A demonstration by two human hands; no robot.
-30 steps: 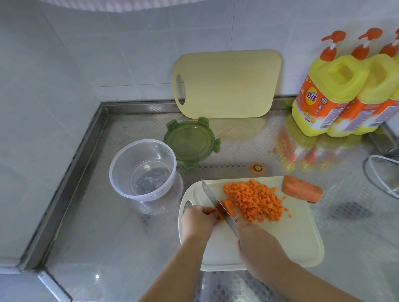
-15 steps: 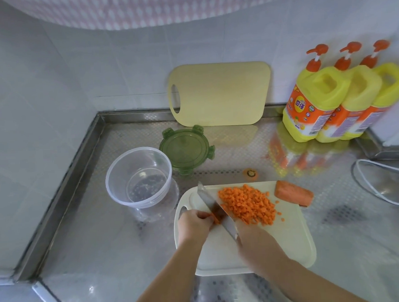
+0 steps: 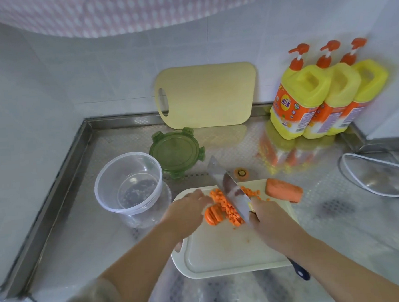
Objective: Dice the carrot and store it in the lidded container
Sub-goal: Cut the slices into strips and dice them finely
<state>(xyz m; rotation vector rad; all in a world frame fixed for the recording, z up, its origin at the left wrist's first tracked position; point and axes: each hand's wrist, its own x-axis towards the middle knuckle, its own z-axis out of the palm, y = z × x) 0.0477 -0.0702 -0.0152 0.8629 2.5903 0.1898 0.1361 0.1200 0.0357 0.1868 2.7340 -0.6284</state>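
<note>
Right hand (image 3: 273, 218) wrapped round the knife (image 3: 230, 188) handle, blade tilted over the dice pile (image 3: 229, 207) on the board (image 3: 234, 253). Left hand (image 3: 188, 211) loose, fingers out, just beside the slit carrot piece (image 3: 211, 216); contact too blurred to tell. Uncut chunk (image 3: 283, 190) at board's far right. Carrot should be stiff and light, with slick cut faces, and its round side will roll. Pin it flat-face down, fingertips tucked back. Container (image 3: 128, 182) left of board, no carrot in it, lid (image 3: 176, 152) off.
</note>
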